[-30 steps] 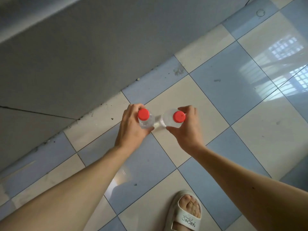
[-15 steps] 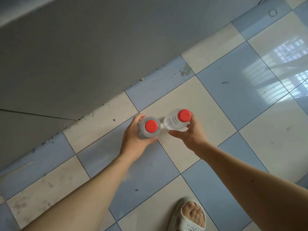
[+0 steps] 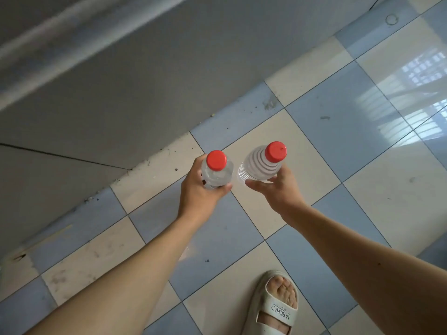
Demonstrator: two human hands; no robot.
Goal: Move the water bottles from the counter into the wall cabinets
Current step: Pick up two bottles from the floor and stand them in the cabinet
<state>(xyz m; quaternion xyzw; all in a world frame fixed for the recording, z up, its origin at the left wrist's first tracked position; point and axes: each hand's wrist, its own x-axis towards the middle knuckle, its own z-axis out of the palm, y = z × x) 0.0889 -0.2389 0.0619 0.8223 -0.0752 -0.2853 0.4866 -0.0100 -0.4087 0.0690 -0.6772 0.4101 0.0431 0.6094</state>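
Observation:
I hold two clear water bottles with red caps over the tiled floor, caps pointing up at the camera. My left hand is wrapped around the left bottle, which stands nearly upright. My right hand grips the right bottle from below; its ribbed shoulder shows and it tilts up and to the right. The two bottles are side by side, a small gap between them. No wall cabinet is in view.
A grey cabinet front or counter face fills the upper left, meeting the blue and cream checkered floor tiles. My foot in a pale sandal stands at the bottom. Window light reflects on the tiles at right.
Both hands have lifted the bottles nearer the camera. The bottles have drawn slightly apart, and the right one now tilts with its ribbed side showing.

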